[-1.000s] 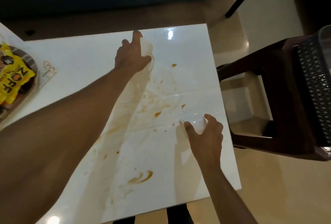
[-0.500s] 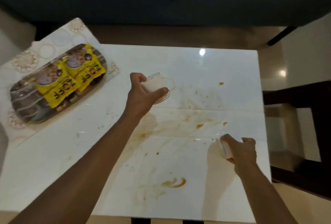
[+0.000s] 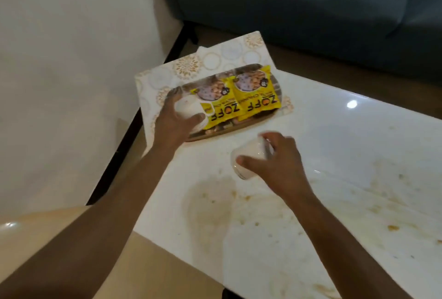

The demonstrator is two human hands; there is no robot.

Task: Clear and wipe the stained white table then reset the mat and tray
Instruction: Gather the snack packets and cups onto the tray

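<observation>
The white table (image 3: 334,131) is smeared with brown stains (image 3: 387,205) across its middle and right. At its far left corner lies a white mat (image 3: 215,59) with gold circles, and on it an oval tray (image 3: 239,126) carrying two yellow snack packets (image 3: 253,100). My left hand (image 3: 174,121) holds a clear glass cup (image 3: 189,109) over the tray's left end. My right hand (image 3: 275,162) grips a second clear cup (image 3: 246,162) just above the table, close to the tray's near rim.
A dark blue sofa (image 3: 311,11) runs along the far side of the table. A pale wall (image 3: 71,59) and tiled floor (image 3: 47,231) lie to the left of the table's edge.
Both hands have carried their cups leftward from the stained middle of the table to the tray. My view has swung left, so the tray and mat are now central.
</observation>
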